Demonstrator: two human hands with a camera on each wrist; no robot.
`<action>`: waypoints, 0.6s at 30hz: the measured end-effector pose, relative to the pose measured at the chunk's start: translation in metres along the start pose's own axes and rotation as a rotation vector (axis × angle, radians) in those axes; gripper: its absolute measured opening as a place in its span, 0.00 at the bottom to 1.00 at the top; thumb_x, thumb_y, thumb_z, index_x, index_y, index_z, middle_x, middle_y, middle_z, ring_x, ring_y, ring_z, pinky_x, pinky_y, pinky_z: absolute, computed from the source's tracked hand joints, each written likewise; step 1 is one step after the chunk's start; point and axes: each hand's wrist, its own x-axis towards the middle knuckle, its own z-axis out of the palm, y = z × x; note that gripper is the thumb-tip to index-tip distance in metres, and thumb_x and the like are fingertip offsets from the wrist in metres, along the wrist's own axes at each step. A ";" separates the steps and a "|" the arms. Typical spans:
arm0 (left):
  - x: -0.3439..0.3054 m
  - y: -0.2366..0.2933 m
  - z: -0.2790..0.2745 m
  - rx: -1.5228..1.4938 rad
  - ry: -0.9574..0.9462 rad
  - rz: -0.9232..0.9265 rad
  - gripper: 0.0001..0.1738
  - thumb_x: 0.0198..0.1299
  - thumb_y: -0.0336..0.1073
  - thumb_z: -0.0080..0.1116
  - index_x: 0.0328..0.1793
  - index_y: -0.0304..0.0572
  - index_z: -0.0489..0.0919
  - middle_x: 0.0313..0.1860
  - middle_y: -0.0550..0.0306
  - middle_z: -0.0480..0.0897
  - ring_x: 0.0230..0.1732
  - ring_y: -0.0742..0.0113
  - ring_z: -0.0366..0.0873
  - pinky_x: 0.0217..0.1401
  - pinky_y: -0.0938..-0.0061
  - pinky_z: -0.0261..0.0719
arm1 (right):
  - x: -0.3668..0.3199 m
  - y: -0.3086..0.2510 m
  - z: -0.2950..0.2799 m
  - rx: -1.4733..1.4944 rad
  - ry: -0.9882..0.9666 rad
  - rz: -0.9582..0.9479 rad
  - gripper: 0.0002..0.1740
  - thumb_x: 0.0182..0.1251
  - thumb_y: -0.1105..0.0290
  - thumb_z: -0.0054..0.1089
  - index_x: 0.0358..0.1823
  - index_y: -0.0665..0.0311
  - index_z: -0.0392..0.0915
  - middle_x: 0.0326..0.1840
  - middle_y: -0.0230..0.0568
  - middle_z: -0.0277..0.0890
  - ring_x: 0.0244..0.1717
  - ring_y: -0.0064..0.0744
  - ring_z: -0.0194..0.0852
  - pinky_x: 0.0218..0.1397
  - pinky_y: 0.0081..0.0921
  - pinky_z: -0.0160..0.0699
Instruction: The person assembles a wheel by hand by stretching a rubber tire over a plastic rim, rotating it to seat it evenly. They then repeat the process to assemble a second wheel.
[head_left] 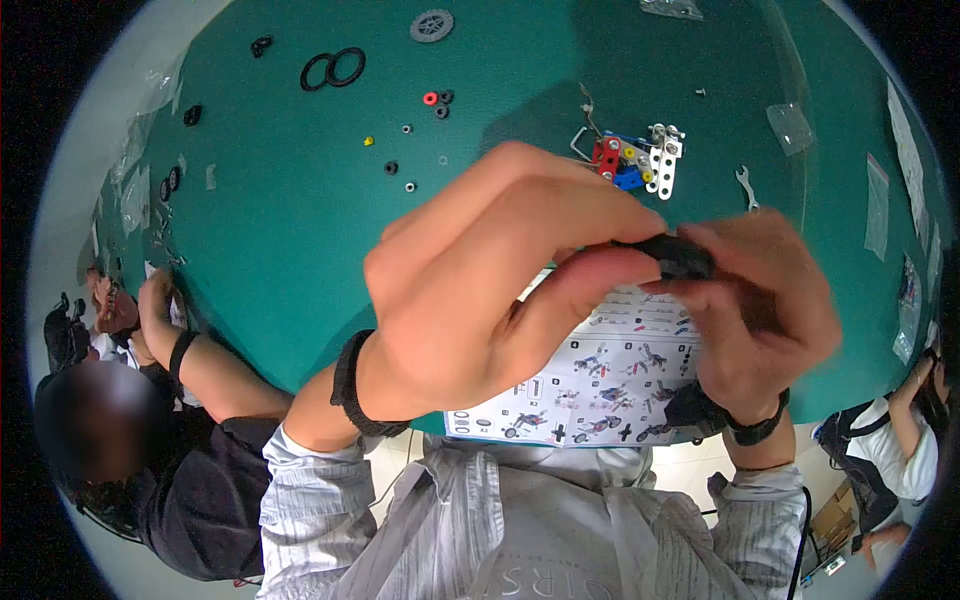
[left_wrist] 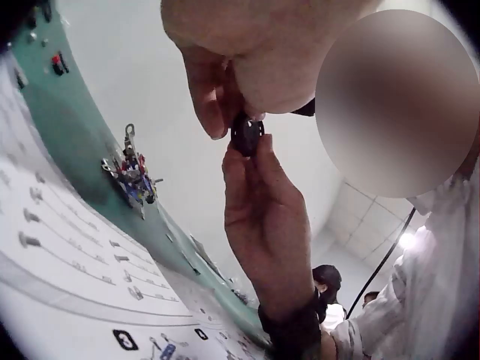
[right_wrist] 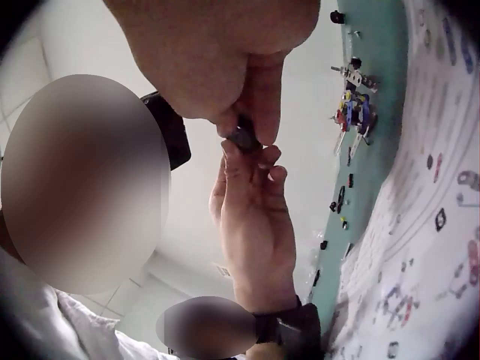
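Note:
Both hands are raised over the instruction sheet (head_left: 600,390), on either side of a small round black wheel-like part (head_left: 686,258). My left hand (head_left: 490,270) pinches it between thumb and fingers from the left. From the right, my right hand (head_left: 770,310) grips it with thumb and bent fingers. In the left wrist view the black part (left_wrist: 247,136) shows a round face with small slots near its rim. Fingertips of both hands cover much of its edge. Beyond the hands lies a partly built model (head_left: 635,162) of red, blue, white and yellow pieces.
On the green table (head_left: 300,220) lie two black rings (head_left: 333,69), a grey spoked wheel (head_left: 432,26), a red bushing (head_left: 430,99), several small nuts and spacers, and a wrench (head_left: 746,188). Plastic bags (head_left: 790,129) lie at the right. Another person's arm (head_left: 215,370) rests at the left.

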 end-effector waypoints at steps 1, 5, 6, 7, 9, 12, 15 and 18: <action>0.000 0.002 0.001 -0.035 -0.001 -0.048 0.11 0.50 0.26 0.66 0.39 0.28 0.79 0.35 0.47 0.82 0.31 0.65 0.77 0.33 0.78 0.74 | -0.001 -0.001 0.000 0.041 0.006 0.055 0.12 0.58 0.76 0.62 0.40 0.76 0.76 0.37 0.48 0.76 0.33 0.30 0.75 0.35 0.25 0.78; -0.001 0.007 0.006 -0.160 -0.008 -0.199 0.12 0.50 0.25 0.66 0.40 0.28 0.79 0.36 0.47 0.82 0.32 0.68 0.76 0.34 0.79 0.73 | -0.003 -0.002 0.006 0.306 0.094 0.290 0.11 0.61 0.74 0.61 0.41 0.76 0.75 0.36 0.44 0.73 0.33 0.26 0.75 0.32 0.22 0.81; -0.002 0.006 0.007 -0.170 -0.013 -0.206 0.12 0.50 0.24 0.66 0.40 0.28 0.79 0.36 0.47 0.82 0.33 0.69 0.75 0.35 0.79 0.73 | -0.004 -0.001 0.009 0.381 0.119 0.333 0.12 0.62 0.73 0.60 0.42 0.75 0.74 0.36 0.43 0.73 0.34 0.26 0.75 0.31 0.21 0.82; -0.003 0.006 0.007 -0.204 -0.024 -0.248 0.12 0.49 0.24 0.66 0.40 0.28 0.79 0.36 0.47 0.82 0.32 0.69 0.75 0.34 0.79 0.73 | -0.004 0.000 0.010 0.409 0.135 0.333 0.12 0.62 0.73 0.60 0.42 0.75 0.74 0.36 0.43 0.72 0.34 0.26 0.75 0.30 0.20 0.83; -0.004 0.006 0.009 -0.271 -0.047 -0.333 0.12 0.48 0.23 0.66 0.40 0.28 0.79 0.35 0.47 0.82 0.31 0.69 0.76 0.34 0.79 0.72 | -0.005 0.003 0.011 0.466 0.165 0.336 0.12 0.62 0.72 0.60 0.42 0.75 0.72 0.37 0.43 0.72 0.34 0.25 0.75 0.29 0.20 0.85; -0.005 0.005 0.007 -0.246 -0.018 -0.294 0.12 0.47 0.23 0.67 0.39 0.27 0.80 0.33 0.47 0.83 0.30 0.68 0.76 0.34 0.79 0.72 | -0.005 0.006 0.011 0.439 0.137 0.272 0.12 0.62 0.72 0.60 0.41 0.75 0.72 0.37 0.43 0.71 0.33 0.27 0.76 0.29 0.23 0.86; -0.003 0.007 0.007 -0.189 0.006 -0.272 0.11 0.48 0.24 0.67 0.37 0.27 0.80 0.31 0.48 0.83 0.29 0.67 0.77 0.32 0.78 0.73 | -0.005 0.002 0.011 0.461 0.131 0.274 0.12 0.61 0.73 0.61 0.39 0.75 0.71 0.36 0.44 0.71 0.32 0.28 0.76 0.30 0.23 0.86; -0.007 -0.001 0.007 -0.185 0.016 -0.104 0.11 0.51 0.26 0.67 0.38 0.27 0.79 0.32 0.47 0.82 0.30 0.66 0.77 0.31 0.78 0.73 | -0.004 0.001 0.011 0.474 0.135 0.279 0.11 0.60 0.73 0.62 0.38 0.74 0.71 0.36 0.45 0.71 0.30 0.28 0.76 0.32 0.23 0.85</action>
